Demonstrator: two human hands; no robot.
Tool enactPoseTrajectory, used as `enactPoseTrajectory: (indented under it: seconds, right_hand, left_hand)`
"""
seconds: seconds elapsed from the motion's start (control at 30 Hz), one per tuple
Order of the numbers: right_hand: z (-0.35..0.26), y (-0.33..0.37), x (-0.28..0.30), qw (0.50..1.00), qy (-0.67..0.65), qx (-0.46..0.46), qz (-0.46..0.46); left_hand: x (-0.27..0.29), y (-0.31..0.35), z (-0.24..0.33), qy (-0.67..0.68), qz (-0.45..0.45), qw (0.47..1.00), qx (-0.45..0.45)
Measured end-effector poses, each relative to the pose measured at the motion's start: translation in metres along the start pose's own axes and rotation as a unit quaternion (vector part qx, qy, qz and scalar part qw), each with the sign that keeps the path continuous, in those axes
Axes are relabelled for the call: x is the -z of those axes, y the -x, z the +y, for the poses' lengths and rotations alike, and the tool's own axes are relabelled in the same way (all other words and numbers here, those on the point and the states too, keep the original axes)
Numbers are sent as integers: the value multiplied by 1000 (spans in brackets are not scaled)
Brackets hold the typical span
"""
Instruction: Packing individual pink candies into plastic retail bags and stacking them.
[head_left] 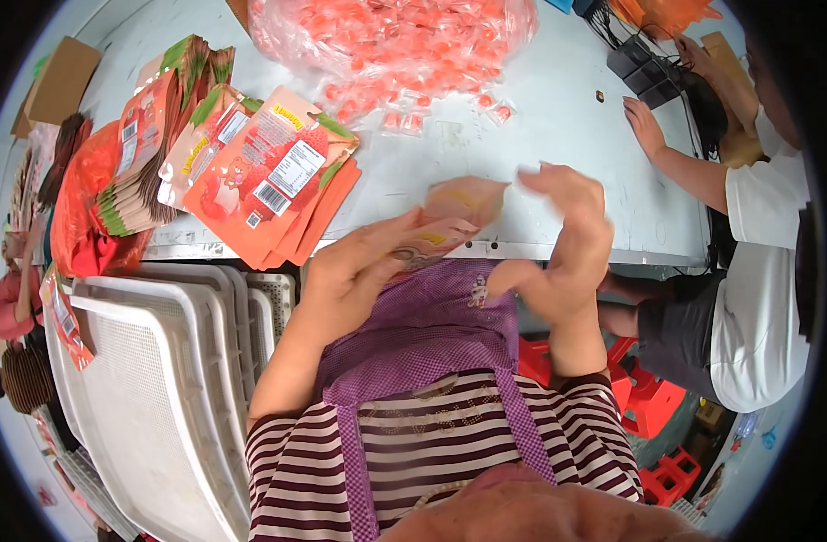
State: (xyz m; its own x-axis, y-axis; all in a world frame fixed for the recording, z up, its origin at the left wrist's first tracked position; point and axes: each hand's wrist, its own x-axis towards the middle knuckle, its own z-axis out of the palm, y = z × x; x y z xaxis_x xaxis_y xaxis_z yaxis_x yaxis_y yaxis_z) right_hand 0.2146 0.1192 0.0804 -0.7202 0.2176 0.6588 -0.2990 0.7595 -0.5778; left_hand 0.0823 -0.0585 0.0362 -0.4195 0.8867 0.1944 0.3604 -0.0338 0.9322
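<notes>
My left hand (pixel 341 275) grips a pink and red packaging pouch (pixel 465 206) just above the table's front edge. The pouch tilts upward, and whether its mouth is parted cannot be made out. To its right, my right hand (pixel 567 239) is raised with thumb and fingers apart, slightly blurred and holding nothing. A stack of flat red pouches (pixel 273 176) with white labels lies on the table left of my hands. Beyond them spreads a heap of small, clear-wrapped pink-red sweets (pixel 404 45), partly in a clear plastic bag, with several loose ones at its near side.
Bundled pouches (pixel 147 149) and a red plastic bag (pixel 93 194) sit at the left. White plastic trays (pixel 124 388) stand below the table edge. At the right, a person in white (pixel 761 298) rests a hand on the table near black boxes (pixel 644 68) and cables. Red stools (pixel 653 406) stand below.
</notes>
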Motion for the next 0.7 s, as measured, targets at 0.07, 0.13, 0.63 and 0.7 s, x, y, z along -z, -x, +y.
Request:
enactPoseTrajectory:
  seconds: [0.07,0.13,0.63,0.7]
  right_hand:
    - [4,6,-4,988,-14,-91,121]
    - [16,17,-8,948,-178,-264,24]
    - [14,28,-18,966,-179,-184,40]
    - [15,28,-19,969,-169,-172,46]
  left_hand:
    - [1,8,-6,87,36,995,25]
    - [4,8,-9,142,30,989,-18]
    - [5,10,4,46,140,984,-100]
    - [4,9,1,51,144,982,-115]
